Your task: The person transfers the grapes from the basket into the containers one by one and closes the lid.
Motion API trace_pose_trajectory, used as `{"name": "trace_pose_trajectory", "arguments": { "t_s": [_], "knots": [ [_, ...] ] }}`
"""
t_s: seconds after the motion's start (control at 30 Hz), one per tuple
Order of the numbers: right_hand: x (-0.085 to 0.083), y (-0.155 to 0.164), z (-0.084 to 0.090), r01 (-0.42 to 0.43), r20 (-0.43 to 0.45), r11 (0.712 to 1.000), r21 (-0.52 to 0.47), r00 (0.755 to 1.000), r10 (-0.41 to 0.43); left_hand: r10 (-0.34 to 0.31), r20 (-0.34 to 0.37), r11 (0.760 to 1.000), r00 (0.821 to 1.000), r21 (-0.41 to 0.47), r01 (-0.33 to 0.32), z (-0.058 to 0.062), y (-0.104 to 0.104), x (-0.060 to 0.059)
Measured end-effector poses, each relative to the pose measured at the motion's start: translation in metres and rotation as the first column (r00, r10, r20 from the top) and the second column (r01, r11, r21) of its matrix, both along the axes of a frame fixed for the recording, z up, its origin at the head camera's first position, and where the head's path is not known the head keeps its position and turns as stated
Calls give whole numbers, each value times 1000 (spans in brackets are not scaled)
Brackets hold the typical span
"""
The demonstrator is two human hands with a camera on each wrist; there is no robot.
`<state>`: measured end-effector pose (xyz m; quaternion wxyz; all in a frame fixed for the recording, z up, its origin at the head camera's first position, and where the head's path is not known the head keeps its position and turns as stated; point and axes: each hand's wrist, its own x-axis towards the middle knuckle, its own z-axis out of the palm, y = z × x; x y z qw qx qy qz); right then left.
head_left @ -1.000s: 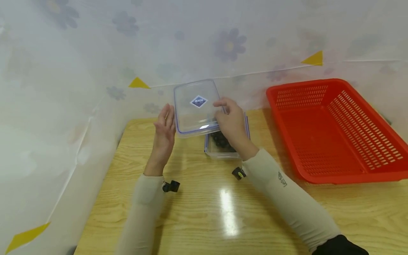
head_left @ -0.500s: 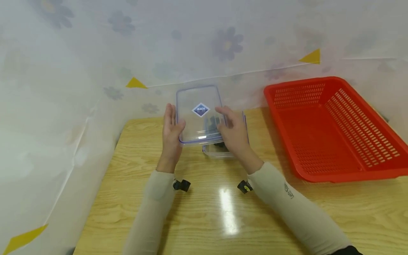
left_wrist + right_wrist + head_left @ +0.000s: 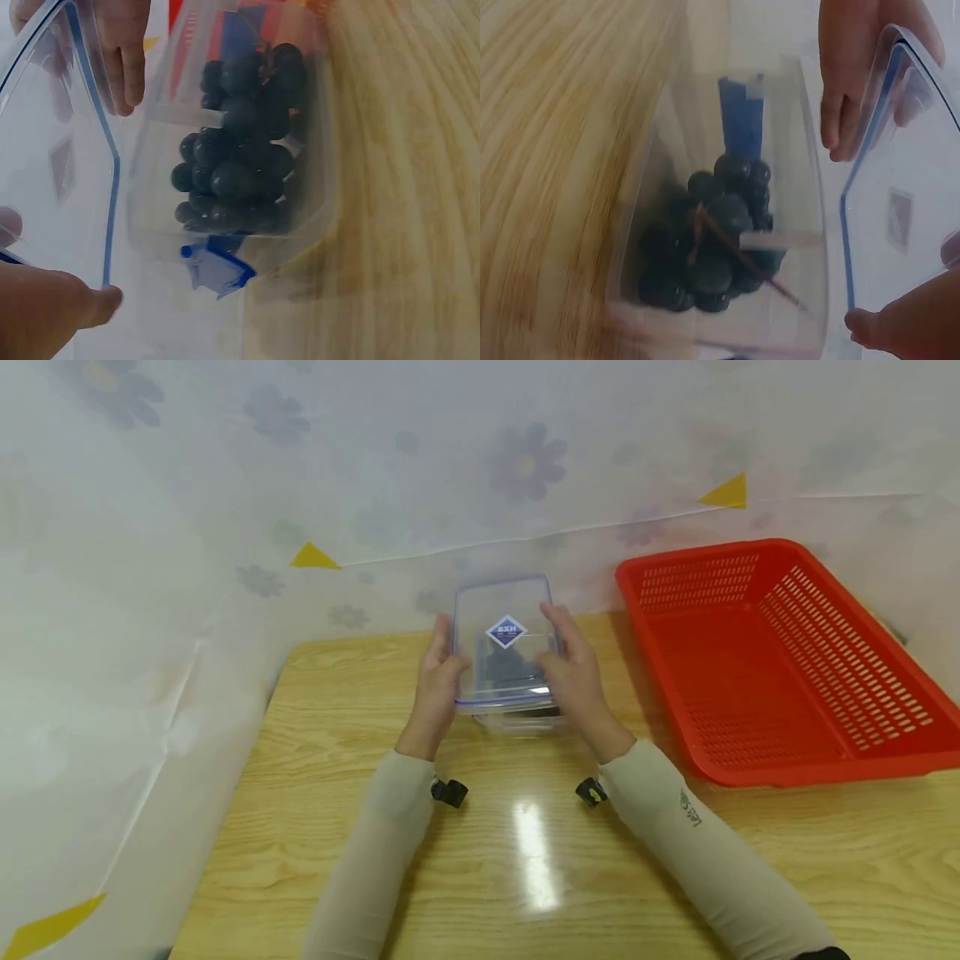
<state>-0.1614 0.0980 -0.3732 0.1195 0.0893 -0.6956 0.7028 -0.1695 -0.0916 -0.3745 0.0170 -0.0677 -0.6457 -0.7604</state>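
Observation:
A clear lid (image 3: 480,602) with a blue seal and a diamond-shaped BXH label is held over a clear food container (image 3: 517,724). My left hand (image 3: 437,689) grips the lid's left edge, thumb on the upper face. On the opposite edge, my right hand (image 3: 583,689) pinches it the same way. Inside the container lies a bunch of dark grapes (image 3: 240,150), whose brown stem (image 3: 735,251) shows in the right wrist view. Blue clips (image 3: 217,270) hang on the container's sides. Both wrist views show the lid apart from the container's rim, tilted above it.
To the right stands a red plastic basket (image 3: 750,693) with slotted walls. A wood-grain table (image 3: 480,877) carries everything, with a flower-patterned sheet (image 3: 420,460) behind it and at the left. Yellow tape pieces (image 3: 315,557) mark the sheet.
The lid has moved right and slightly down, now over the container. My left hand, beside the lid's edge with fingers straight before, now has its thumb over it. My right hand has shifted right with the lid.

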Motion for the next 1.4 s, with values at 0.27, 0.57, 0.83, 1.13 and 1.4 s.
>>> {"name": "trace_pose_trajectory", "arguments": {
  "t_s": [0.27,0.57,0.83,1.13,1.4],
  "knots": [
    [-3,9,-12,-41,121,968,248,993,11,-54,96,990,994,-124,65,-19,2,-7],
    [-6,24,-19,-83,165,940,331,986,29,-93,120,958,988,-258,121,-28,10,-14],
    [-7,29,-31,-136,196,920,368,978,66,-91,89,929,992,-351,117,-34,13,-14],
    [-11,28,-32,-174,224,892,417,971,84,-70,104,892,992,-439,109,-39,15,-17],
    [-16,32,-34,-191,236,885,425,967,96,-77,84,863,994,-494,108,-39,17,-21]
  ]
}}
